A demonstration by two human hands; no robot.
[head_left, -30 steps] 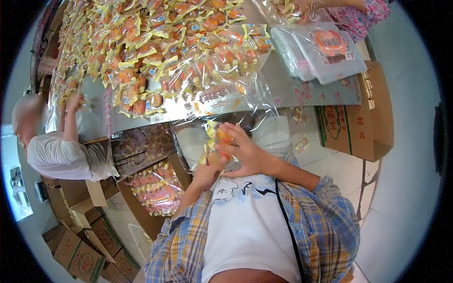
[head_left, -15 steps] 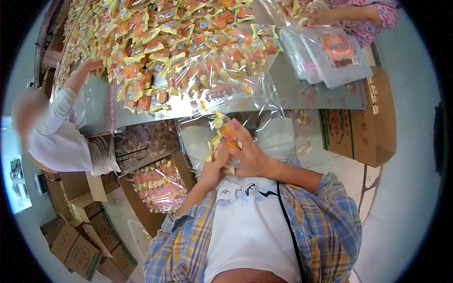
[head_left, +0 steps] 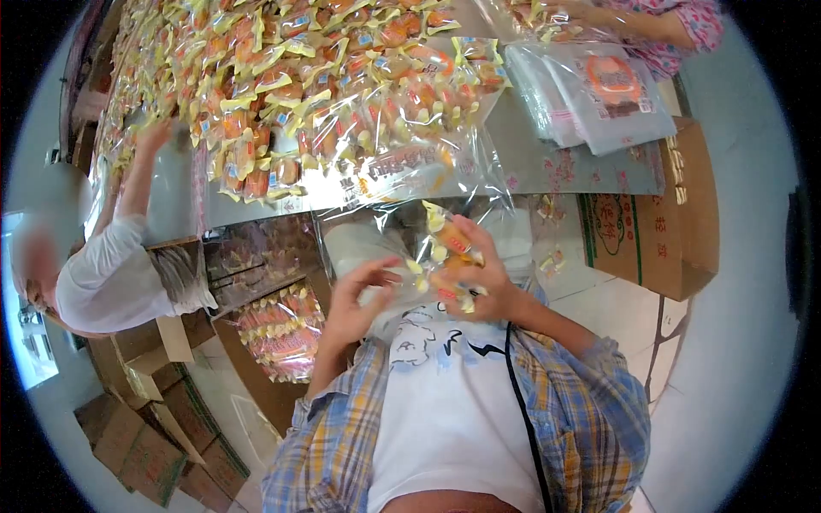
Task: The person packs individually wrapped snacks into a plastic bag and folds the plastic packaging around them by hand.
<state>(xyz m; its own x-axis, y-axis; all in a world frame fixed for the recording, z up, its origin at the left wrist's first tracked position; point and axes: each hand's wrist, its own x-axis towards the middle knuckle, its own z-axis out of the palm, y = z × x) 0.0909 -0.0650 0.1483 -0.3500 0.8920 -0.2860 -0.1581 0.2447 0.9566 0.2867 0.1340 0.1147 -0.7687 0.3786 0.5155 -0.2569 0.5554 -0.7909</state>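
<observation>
Small cakes in clear and yellow wrappers point(head_left: 455, 236) are gripped in my right hand point(head_left: 494, 278), in front of my chest. Its fingers are closed around them, and I cannot tell exactly how many it holds. Just to the left, my left hand point(head_left: 359, 299) is empty, its fingers apart and blurred at the tips. Beyond both hands, a large clear printed plastic bag point(head_left: 419, 162) lies over the table edge with rows of wrapped cakes inside. Its loose end hangs down toward my lap.
Many wrapped cakes point(head_left: 256, 103) cover the metal table point(head_left: 539, 175). Flat plastic bags point(head_left: 599, 98) are stacked at the right. A cardboard box point(head_left: 650, 218) stands beside them; another box point(head_left: 256, 376) at lower left holds a filled bag point(head_left: 286, 333). Co-workers reach in at left and upper right.
My hands have separated: the left moved left and opened, while the right moved slightly right with the wrapped cakes. The co-worker at left has leaned and shifted their arm.
</observation>
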